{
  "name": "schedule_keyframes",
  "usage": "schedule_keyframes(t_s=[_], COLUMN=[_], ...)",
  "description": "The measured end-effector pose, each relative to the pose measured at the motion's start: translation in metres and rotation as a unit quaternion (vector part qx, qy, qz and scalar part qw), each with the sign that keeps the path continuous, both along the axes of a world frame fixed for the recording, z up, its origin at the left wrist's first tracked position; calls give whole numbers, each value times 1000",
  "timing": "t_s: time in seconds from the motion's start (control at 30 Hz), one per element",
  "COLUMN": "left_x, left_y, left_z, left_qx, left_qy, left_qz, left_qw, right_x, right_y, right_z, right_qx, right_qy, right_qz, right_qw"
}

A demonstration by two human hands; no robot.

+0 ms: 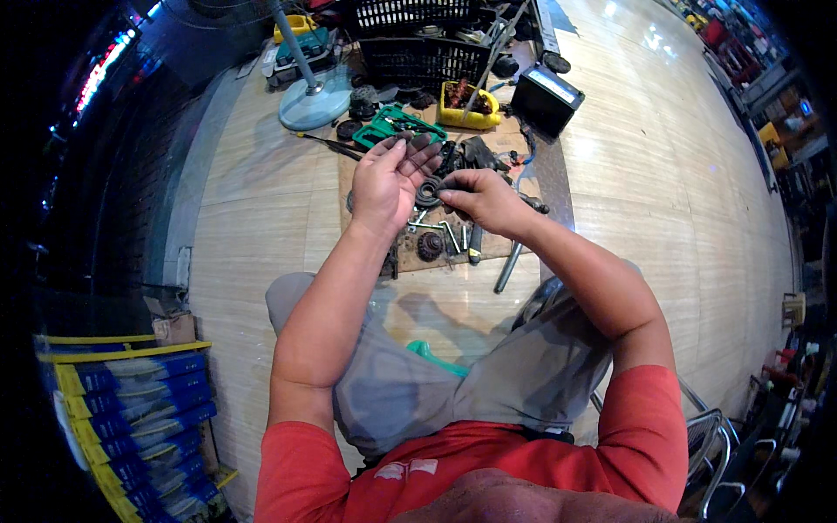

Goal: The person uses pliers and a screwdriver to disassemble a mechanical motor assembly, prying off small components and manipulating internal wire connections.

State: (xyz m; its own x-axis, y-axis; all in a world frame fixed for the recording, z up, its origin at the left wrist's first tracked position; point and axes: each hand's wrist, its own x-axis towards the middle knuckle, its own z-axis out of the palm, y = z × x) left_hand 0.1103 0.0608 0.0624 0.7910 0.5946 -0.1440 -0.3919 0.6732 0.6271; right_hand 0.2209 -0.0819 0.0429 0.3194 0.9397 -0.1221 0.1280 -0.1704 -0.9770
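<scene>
My left hand [388, 183] is raised over the work area, palm turned up and fingers spread, with nothing gripped in it. Beside it, my right hand [479, 199] pinches the edge of a dark ring-shaped part [427, 193], which looks like a bearing; its hole faces up. Below the hands, a dark toothed gear [430, 246] lies on a stained cardboard sheet [501, 235]. Next to the gear are a hex key [452, 237] and a short yellow-and-black handled tool [475, 246]. Dark greasy parts behind my right hand are partly hidden.
A green tool case [397, 125] lies open beyond my hands. Farther back stand a yellow bin of parts [468, 109], a black battery [547, 101], black crates [423, 63] and a round pole base [315, 103]. A metal bar [507, 270] lies near my knee.
</scene>
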Motion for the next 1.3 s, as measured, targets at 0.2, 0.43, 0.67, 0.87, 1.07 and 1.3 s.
schedule_keyframes(t_s=[0.2,0.43,0.67,0.87,1.07,1.3], left_x=[-5,-4,-3,4,8,8], left_y=[7,-2,-21,-31,-35,-30], left_z=[-3,1,1,-17,-13,-18], left_qx=[36,96,226,354,361,202], left_qy=[12,43,200,281,280,189], left_qz=[-107,-191,-281,-259,-151,-66], left_qw=[994,976,911,854,877,959], right_x=[19,42,58,53,29,7], right_y=[-3,-12,-14,-18,-18,-11], right_z=[7,21,19,25,30,18], right_qx=[50,37,17,49,35,43], right_qy=[-251,-437,-527,-520,-420,-248], right_qz=[48,99,64,10,-41,-77], right_qw=[965,893,847,853,906,965])
